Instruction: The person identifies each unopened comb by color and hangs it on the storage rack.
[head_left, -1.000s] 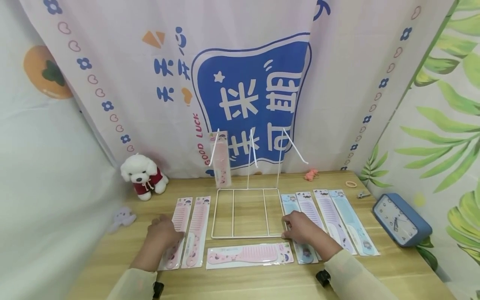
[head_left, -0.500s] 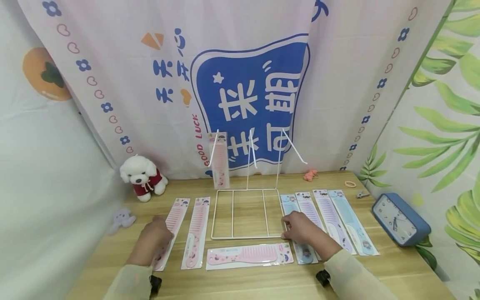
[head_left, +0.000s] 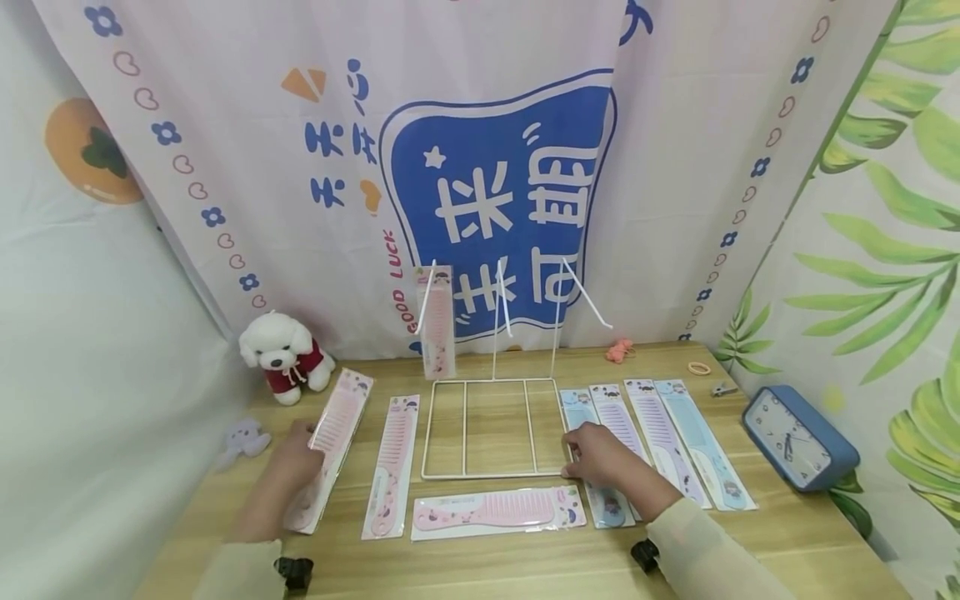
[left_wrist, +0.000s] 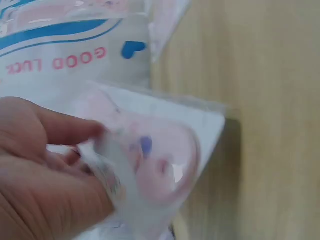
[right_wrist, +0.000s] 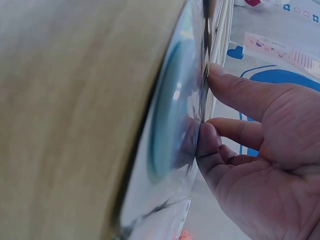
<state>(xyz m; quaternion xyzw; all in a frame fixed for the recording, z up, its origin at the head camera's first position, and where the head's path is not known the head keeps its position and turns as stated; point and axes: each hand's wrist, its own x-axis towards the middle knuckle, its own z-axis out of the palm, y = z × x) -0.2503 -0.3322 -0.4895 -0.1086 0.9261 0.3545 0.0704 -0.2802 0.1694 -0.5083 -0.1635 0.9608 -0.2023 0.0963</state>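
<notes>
My left hand pinches the edge of a packaged pink comb between thumb and fingers. In the left wrist view the comb's rounded handle end stands over the wood, with a shadow beside the package. At the front right corner of a white wire display rack, my right hand grips the base wire between thumb and fingertips. One packaged pink comb hangs on the rack's left hook; the other two hooks carry nothing. Beside my right hand lies a packaged blue comb, partly covered by it.
Another pink comb lies left of the rack, and one lies crosswise in front. Purple and blue combs fill the right side. A toy dog, a lilac plush and a blue clock stand around.
My left hand has drawn the leftmost pink comb away to the left, tilting it and raising its far end. My right hand stays at the rack corner.
</notes>
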